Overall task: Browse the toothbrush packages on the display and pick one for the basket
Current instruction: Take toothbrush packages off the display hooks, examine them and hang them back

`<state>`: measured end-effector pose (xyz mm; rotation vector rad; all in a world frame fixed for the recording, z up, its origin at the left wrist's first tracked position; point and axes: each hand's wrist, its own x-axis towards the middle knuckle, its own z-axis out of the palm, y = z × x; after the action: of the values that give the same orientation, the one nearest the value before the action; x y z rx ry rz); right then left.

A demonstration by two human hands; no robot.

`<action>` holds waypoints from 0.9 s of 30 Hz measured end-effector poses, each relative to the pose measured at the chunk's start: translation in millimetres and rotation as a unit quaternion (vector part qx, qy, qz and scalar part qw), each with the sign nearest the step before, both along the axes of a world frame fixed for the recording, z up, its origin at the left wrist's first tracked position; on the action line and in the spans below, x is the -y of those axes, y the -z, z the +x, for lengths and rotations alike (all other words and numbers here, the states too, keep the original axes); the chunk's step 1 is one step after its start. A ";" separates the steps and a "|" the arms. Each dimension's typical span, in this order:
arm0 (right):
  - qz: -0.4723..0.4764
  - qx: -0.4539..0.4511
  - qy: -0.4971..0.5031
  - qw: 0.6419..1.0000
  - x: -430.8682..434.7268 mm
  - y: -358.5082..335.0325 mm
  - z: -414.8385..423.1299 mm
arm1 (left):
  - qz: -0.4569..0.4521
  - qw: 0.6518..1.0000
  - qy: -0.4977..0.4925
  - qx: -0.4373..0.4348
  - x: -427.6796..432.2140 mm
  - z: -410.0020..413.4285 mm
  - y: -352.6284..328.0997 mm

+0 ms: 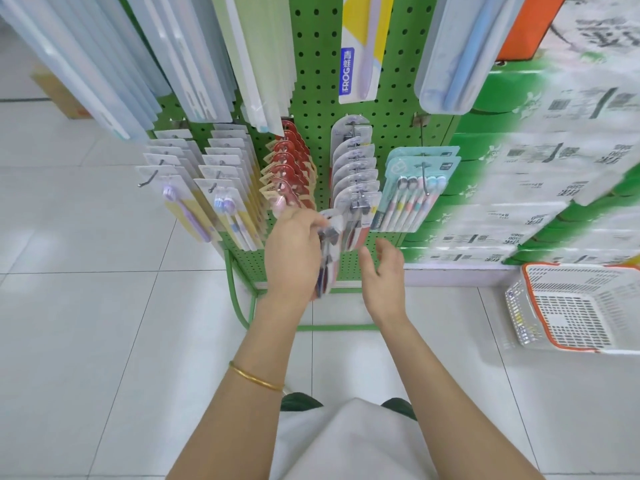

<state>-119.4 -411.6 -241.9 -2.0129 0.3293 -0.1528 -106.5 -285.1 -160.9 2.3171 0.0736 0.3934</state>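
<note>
Just beyond the left hand (294, 251) and the right hand (384, 275), green pegboard display (311, 81) with rows of hanging packs. Well to the right of the right hand, on floor tiles, white basket (571, 306) with orange rim. Left hand curled around one blurred toothbrush package (327, 254), held between the hands. Right hand apart from it, fingers loosely spread, gripping nothing. On the left wrist, thin gold bangle (256, 377).
</note>
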 end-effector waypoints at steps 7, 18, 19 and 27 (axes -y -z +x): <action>0.087 0.013 -0.070 0.994 3.3 -26.1 -10.8 | -0.270 0.963 -0.009 -0.013 3.4 -6.6 -7.8; 0.277 0.052 -0.081 0.956 -0.6 -64.6 -8.4 | -0.190 0.980 0.062 0.002 24.2 -9.4 -7.7; 0.301 0.046 -0.078 0.949 -1.3 -67.0 -7.4 | -0.177 0.981 0.075 -0.005 24.5 -10.3 -6.2; 0.398 0.019 -0.018 0.917 13.5 -72.6 0.1 | -0.045 0.976 0.196 -0.087 27.5 -29.3 7.4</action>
<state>-119.3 -425.0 -169.3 -1.2037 0.2704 -0.0219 -135.7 -312.6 -168.3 2.2040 -0.2716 -0.0134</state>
